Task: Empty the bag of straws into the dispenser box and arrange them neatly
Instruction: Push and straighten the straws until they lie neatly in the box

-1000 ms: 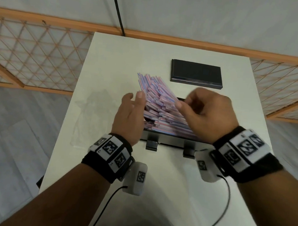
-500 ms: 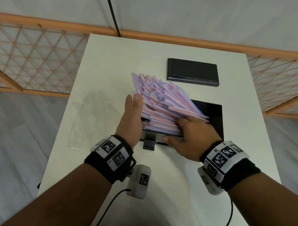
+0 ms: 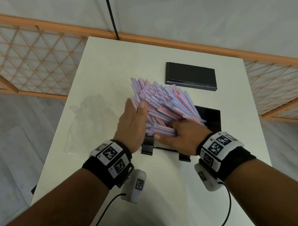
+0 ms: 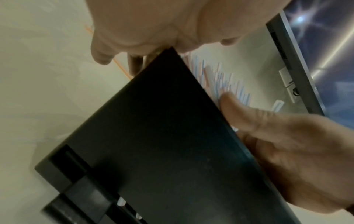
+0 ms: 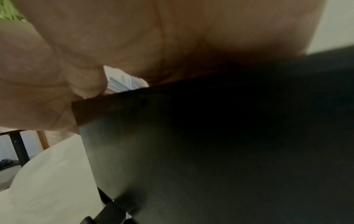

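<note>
A thick pile of pink and blue striped straws (image 3: 164, 103) lies askew in the black dispenser box (image 3: 211, 117), fanned up and out over its far left corner. My left hand (image 3: 132, 124) stands flat, fingers straight, with the palm against the straws' left ends. My right hand (image 3: 184, 138) lies on the near right part of the pile, fingers laid on the straws and thumb along the box's front wall. In the left wrist view a straight right finger (image 4: 229, 104) rests on the straws (image 4: 226, 80) above the box wall (image 4: 162, 136). The right wrist view shows straws (image 5: 124, 83) behind the thumb (image 5: 86, 81).
The box's black lid (image 3: 191, 76) lies flat at the back of the white table (image 3: 112, 67). An empty clear plastic bag (image 3: 88, 122) lies left of my left hand. Two black feet stick out from the box's front. A wooden lattice railing runs behind the table.
My right hand has come down from above the pile onto the straws' near right side. The left hand stays against the left ends, and the pile has shifted a little.
</note>
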